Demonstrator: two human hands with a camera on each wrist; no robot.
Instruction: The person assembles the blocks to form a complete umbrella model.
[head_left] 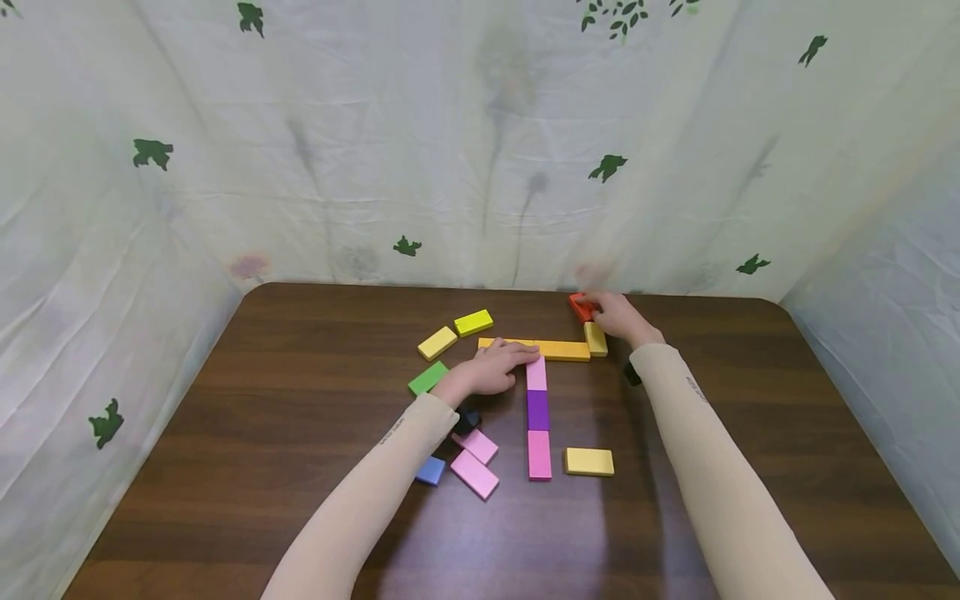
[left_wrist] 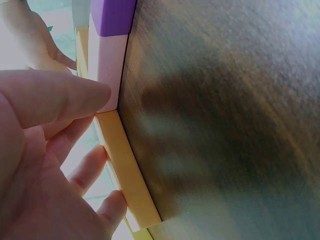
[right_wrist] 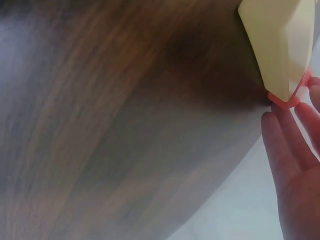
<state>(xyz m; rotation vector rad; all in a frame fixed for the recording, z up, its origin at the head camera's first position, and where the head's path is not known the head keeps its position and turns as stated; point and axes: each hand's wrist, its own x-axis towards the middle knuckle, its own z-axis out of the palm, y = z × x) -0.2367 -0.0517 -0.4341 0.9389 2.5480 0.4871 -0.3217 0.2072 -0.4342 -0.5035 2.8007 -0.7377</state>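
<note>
Near the table's far edge, my right hand [head_left: 618,317] pinches a red block [head_left: 577,305]. The red block meets the far end of a pale yellow block [head_left: 596,340], which in the right wrist view [right_wrist: 280,45] partly hides it. My left hand [head_left: 489,371] rests over a row of orange blocks [head_left: 564,351], fingers loosely extended along them. In the left wrist view, its thumb [left_wrist: 90,95] touches a light pink block [left_wrist: 106,60]. That block joins the orange row and leads to a purple block [head_left: 537,410] and a pink block [head_left: 539,457] toward me.
Loose blocks lie left of the line: yellow [head_left: 473,322], pale yellow [head_left: 437,342], green [head_left: 428,377], two pink [head_left: 475,474] and a blue one [head_left: 431,471] partly under the left sleeve. Another pale yellow block [head_left: 588,462] lies right of the line. A patterned curtain [head_left: 450,167] hangs behind the table.
</note>
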